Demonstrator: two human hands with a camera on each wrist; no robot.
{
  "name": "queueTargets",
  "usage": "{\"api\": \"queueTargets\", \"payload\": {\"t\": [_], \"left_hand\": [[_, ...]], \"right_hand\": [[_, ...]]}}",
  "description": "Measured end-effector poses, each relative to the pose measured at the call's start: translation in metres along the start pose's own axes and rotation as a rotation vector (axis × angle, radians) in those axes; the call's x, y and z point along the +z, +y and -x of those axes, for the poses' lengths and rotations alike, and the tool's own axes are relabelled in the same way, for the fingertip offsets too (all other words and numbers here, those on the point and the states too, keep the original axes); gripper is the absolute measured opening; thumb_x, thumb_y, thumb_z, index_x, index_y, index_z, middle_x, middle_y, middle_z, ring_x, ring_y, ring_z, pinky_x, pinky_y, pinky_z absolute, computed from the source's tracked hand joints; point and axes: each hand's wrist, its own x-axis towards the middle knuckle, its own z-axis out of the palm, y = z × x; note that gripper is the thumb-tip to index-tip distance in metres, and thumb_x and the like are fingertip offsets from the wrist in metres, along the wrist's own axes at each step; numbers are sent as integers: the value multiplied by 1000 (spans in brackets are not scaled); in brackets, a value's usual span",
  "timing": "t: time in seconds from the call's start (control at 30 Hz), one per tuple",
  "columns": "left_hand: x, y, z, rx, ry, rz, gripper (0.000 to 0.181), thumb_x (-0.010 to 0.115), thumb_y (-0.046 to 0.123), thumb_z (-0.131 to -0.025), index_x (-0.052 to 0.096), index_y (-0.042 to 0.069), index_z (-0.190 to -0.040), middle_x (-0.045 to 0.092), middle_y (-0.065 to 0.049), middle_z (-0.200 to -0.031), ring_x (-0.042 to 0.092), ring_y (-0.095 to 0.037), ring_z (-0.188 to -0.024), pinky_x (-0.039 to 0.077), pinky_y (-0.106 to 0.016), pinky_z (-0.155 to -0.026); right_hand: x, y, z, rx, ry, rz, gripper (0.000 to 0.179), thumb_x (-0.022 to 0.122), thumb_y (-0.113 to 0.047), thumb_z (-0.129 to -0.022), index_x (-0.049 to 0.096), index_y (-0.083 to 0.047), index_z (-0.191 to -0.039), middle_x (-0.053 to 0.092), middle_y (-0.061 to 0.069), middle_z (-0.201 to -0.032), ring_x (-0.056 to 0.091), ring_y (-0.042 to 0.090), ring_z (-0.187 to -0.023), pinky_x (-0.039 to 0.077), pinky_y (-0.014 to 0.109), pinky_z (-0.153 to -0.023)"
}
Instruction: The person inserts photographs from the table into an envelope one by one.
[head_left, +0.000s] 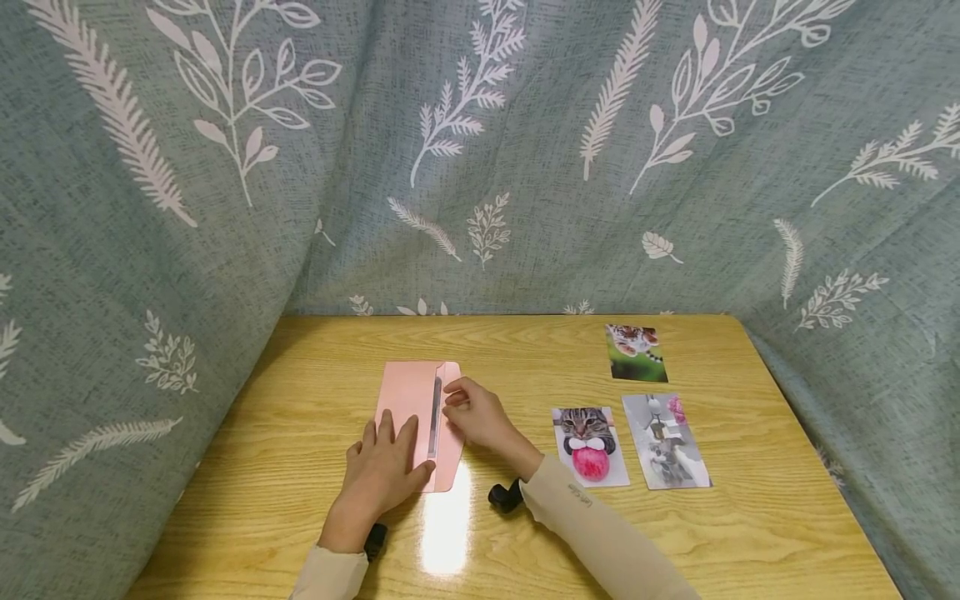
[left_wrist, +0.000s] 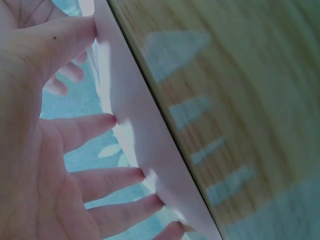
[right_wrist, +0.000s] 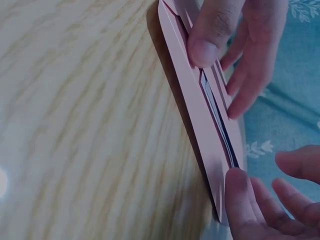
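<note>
A pink envelope [head_left: 405, 385] lies on the table with its flap folded out to the right. Inside its slit shows the narrow edge of a grey card [head_left: 435, 417], the rest hidden in the envelope. My left hand [head_left: 384, 467] rests on the envelope with fingers spread, its thumb [right_wrist: 204, 52] near the slit in the right wrist view. Over the flap side is my right hand [head_left: 480, 412], fingers loosely bent. One of its fingertips [right_wrist: 237, 177] touches the envelope at the end of the slit, while its other fingers stand apart.
To the right lie a tiger photo card [head_left: 637, 358], a cat photo card [head_left: 590, 450] with a pink ball, and a greyish photo card [head_left: 667, 442] with a pink flower. A patterned blue-green curtain [head_left: 525, 250] surrounds the wooden table [head_left: 255, 467].
</note>
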Motion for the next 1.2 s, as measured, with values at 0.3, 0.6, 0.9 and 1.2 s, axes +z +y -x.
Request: {"api": "queueTargets", "payload": {"t": [0.3,0.6,0.9,1.2], "left_hand": [[-2,1,2,-4,-12,5,79,66,52,-93,37,12,-155,22,-35,-156,21,-58,-140,30,-75,-98],[-3,2,3,4,-6,12,78,66,50,-93,38,11,-155,23,-36,-155,21,-59,-139,30,-76,-97],[-4,3,3,9,-9,17,78,66,50,-94,37,11,-155,22,-35,-155,20,-59,-140,29,-76,-98],[-3,3,3,8,-11,11,78,65,51,-94,37,11,-155,22,-35,-156,20,-59,-140,30,-76,-98]], "right_hand": [[-25,1,13,-36,-20,21,29,67,-10,-96,62,0,-122,68,5,-103,67,19,-91,55,31,-77],[-62,-1,30,-56,-4,88,31,67,-12,-96,62,-1,-124,68,4,-105,65,23,-93,54,35,-78],[-94,9,51,-38,21,131,32,68,-14,-97,62,-3,-126,66,6,-111,65,22,-95,54,37,-77],[-124,21,75,-50,59,203,35,69,-14,-96,60,-1,-127,66,15,-116,66,23,-94,55,38,-78]]}}
